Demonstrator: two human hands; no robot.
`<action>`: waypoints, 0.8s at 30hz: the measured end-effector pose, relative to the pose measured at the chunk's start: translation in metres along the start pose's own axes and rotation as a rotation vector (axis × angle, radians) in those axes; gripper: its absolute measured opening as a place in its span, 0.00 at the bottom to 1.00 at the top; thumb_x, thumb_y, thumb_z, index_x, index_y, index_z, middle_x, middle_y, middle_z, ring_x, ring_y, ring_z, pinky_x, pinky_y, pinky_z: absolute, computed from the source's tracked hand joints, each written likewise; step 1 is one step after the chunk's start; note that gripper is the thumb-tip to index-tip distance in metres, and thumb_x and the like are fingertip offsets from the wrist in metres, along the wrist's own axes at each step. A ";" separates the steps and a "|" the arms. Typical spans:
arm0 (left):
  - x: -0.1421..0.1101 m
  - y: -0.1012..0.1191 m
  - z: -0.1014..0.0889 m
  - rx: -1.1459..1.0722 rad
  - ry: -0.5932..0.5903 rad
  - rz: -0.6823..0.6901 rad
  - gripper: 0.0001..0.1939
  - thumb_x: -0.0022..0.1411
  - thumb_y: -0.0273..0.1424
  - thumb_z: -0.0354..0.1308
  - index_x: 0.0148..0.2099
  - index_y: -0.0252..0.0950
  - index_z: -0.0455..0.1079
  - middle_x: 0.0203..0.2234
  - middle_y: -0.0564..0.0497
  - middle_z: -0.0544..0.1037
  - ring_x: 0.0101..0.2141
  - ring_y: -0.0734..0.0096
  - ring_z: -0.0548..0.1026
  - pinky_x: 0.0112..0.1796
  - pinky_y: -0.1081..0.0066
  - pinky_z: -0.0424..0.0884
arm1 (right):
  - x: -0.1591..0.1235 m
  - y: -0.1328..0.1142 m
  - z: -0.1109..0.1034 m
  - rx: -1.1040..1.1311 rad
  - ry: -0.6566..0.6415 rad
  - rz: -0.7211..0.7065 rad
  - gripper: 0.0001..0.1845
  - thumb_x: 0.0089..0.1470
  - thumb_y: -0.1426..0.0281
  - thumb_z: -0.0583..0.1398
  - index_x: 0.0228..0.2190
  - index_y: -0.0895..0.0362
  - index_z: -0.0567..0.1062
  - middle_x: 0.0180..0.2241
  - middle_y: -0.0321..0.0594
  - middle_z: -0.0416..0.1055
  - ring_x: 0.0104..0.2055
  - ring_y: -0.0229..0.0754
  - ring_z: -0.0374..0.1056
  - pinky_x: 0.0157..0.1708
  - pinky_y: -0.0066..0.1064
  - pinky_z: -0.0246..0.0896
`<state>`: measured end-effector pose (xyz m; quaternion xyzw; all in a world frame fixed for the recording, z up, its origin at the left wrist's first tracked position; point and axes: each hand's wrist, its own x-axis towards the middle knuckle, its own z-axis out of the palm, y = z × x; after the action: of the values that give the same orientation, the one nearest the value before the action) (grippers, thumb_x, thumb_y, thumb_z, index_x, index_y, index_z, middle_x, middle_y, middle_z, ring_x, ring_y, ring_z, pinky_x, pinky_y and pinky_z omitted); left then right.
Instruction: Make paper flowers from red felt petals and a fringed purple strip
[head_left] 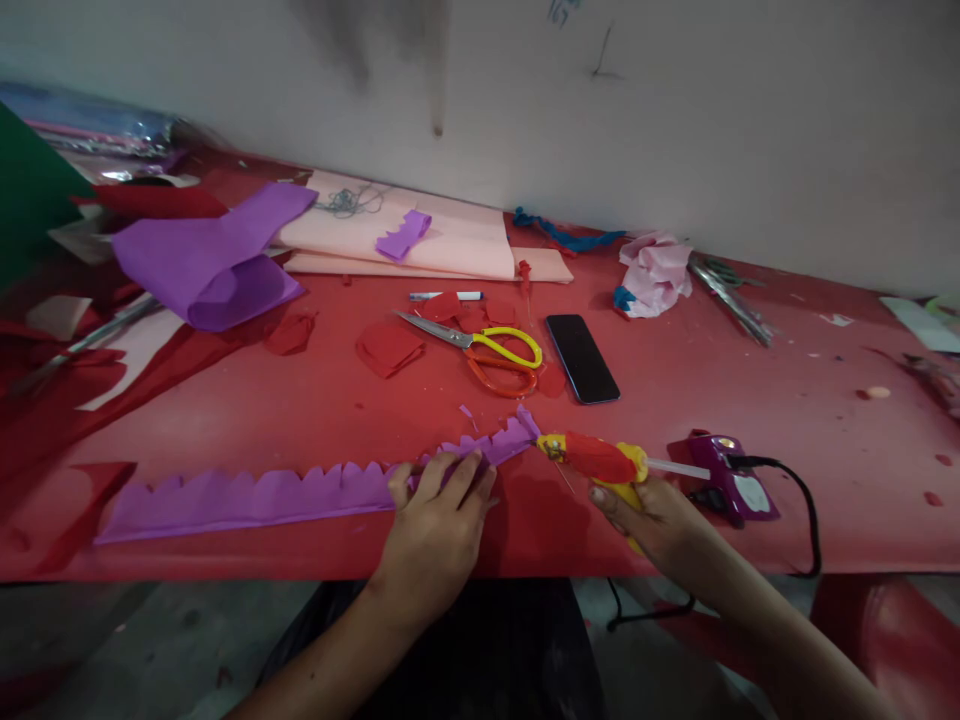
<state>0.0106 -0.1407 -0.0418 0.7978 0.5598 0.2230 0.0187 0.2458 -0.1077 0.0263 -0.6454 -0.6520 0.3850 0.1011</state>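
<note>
A long purple crepe paper strip [255, 500] with a scalloped upper edge lies along the front of the table. My left hand [439, 525] is closed over its right part, fingers bent and pressing on the paper. My right hand [652, 520] grips the yellow handle of a red and yellow hot glue gun [600, 457], thumb along its side. A clear glue stick [679, 468] sticks out of the gun's back. The nozzle points left and meets the strip's right end, though whether it touches is too small to tell.
Behind the strip lie scissors [480, 345], a phone [583, 358], a pen [446, 296] and red paper petals [390, 348]. A purple power adapter [731, 480] with a black cable stands at right. Purple paper [210, 255] and pale pink sheets [465, 230] lie near the wall.
</note>
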 end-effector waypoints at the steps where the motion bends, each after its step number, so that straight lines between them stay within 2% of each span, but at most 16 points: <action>1: 0.000 0.000 0.000 0.001 0.005 -0.003 0.15 0.65 0.31 0.52 0.52 0.41 0.72 0.50 0.48 0.75 0.47 0.57 0.69 0.48 0.53 0.56 | 0.000 0.001 -0.001 0.001 0.001 0.013 0.22 0.53 0.53 0.54 0.17 0.53 0.59 0.15 0.29 0.52 0.17 0.34 0.50 0.17 0.28 0.47; 13: 0.000 0.000 -0.001 0.003 0.022 0.003 0.14 0.65 0.30 0.53 0.51 0.41 0.72 0.49 0.48 0.76 0.47 0.57 0.70 0.47 0.54 0.56 | -0.001 0.005 -0.005 -0.018 0.013 0.048 0.24 0.53 0.50 0.54 0.17 0.53 0.59 0.15 0.29 0.53 0.18 0.34 0.50 0.19 0.29 0.48; 17: 0.002 0.000 -0.001 -0.005 0.031 0.000 0.13 0.64 0.30 0.54 0.49 0.42 0.73 0.48 0.49 0.77 0.46 0.58 0.70 0.46 0.54 0.56 | -0.005 0.004 -0.008 0.056 -0.035 0.101 0.25 0.52 0.47 0.53 0.18 0.54 0.63 0.17 0.34 0.61 0.21 0.38 0.58 0.23 0.31 0.57; 20: 0.001 0.001 0.001 -0.009 0.037 -0.010 0.13 0.65 0.30 0.53 0.49 0.42 0.73 0.49 0.50 0.77 0.46 0.58 0.70 0.47 0.53 0.55 | -0.009 0.006 -0.015 0.156 -0.038 0.080 0.24 0.52 0.47 0.53 0.23 0.54 0.69 0.21 0.39 0.68 0.24 0.42 0.64 0.26 0.33 0.61; 22: 0.001 0.001 0.002 -0.008 0.040 -0.013 0.13 0.65 0.31 0.53 0.49 0.42 0.73 0.49 0.50 0.77 0.47 0.58 0.70 0.48 0.53 0.55 | -0.009 0.010 -0.023 0.215 0.003 0.045 0.24 0.54 0.47 0.52 0.28 0.54 0.71 0.21 0.39 0.68 0.23 0.42 0.64 0.24 0.33 0.61; 24: 0.001 0.001 0.002 -0.002 0.048 -0.007 0.13 0.65 0.30 0.52 0.49 0.42 0.74 0.49 0.50 0.77 0.46 0.58 0.70 0.48 0.53 0.55 | -0.004 0.016 -0.035 0.179 0.133 0.021 0.23 0.55 0.48 0.51 0.31 0.54 0.71 0.19 0.37 0.66 0.20 0.41 0.62 0.22 0.33 0.59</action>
<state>0.0123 -0.1398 -0.0428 0.7902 0.5629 0.2425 0.0069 0.2806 -0.1000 0.0417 -0.6645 -0.6003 0.3991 0.1972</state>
